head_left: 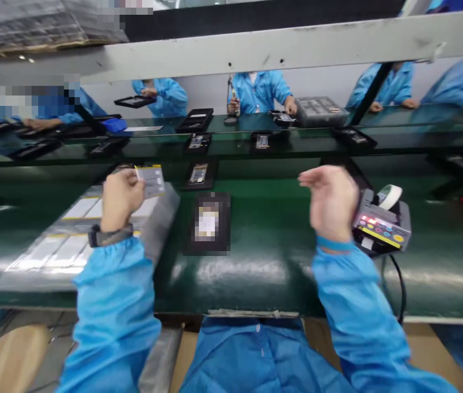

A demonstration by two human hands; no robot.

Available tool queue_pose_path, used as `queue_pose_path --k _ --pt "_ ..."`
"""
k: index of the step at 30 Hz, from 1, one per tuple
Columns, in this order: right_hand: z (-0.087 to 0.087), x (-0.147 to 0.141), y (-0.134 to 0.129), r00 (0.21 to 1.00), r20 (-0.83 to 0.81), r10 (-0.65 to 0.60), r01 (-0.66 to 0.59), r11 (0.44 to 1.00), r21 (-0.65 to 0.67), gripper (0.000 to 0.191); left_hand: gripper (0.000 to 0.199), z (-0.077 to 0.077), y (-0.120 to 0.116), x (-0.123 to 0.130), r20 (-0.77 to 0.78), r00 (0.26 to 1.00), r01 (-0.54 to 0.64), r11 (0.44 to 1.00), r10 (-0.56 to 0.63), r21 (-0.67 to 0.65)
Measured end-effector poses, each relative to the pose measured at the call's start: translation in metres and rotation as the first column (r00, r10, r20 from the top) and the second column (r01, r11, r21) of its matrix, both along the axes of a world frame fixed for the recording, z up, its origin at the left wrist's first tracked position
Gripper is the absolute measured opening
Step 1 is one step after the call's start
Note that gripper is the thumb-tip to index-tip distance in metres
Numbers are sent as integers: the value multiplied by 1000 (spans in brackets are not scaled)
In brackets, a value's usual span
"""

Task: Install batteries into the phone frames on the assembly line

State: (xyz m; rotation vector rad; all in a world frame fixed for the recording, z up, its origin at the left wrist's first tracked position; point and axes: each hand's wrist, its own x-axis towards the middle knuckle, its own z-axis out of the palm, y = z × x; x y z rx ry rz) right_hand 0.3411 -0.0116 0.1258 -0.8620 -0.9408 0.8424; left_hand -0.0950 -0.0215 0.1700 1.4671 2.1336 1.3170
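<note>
Blue sleeves (113,305) extend from the lower edge of the frame over the green tabletop (264,273). Left hand (120,197): at left of centre, above the plastic tray (161,221); the fingers grip one flat grey piece (151,181). Right hand (333,202): at right of centre, blurred; the fingers are extended and hold nothing, just beside the tape dispenser (383,221), which carries a white roll (390,196) and shows a lit display.

Progress, as judged from present positions: one piece is separated from the stock and raised; it is not set down. Further flat pieces (63,254) lie in rows in the plastic tray, so most of the visible supply is unused. The nearest black tray (210,248), at the centre, has contents obscured by pixelation; their stage cannot be determined.

Condition of the held piece: thin, rectangular, grey, yellow strip along the top edge, small pale marks on the face. It appears flat; no damage is discernible, though the view is blurred.

Beyond the centre tray, a second black tray (212,176) contains a phone frame (198,173). Farther back, more black trays stand on a shelf (233,146), and a person (278,87) works opposite.
</note>
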Motion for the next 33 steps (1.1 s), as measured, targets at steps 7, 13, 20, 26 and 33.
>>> queue_pose_path --k 7,13,20,26,33 --pt "-86 -18 106 777 581 -243 534 744 -402 7 53 -99 -12 145 770 500 461 875 -396 150" --pt "-93 55 158 521 800 -298 810 469 -353 25 59 -141 -19 178 930 264 486 868 -256 101" --pt "-82 120 204 362 916 -172 907 290 -304 64 53 -137 -32 180 944 219 537 838 -247 95" --pt "-98 150 216 361 932 -32 908 242 -343 68 51 -135 -32 174 955 184 531 842 -231 101" --pt "-102 149 226 321 947 11 901 304 -309 65 53 -138 -30 168 947 212 555 827 -239 85"
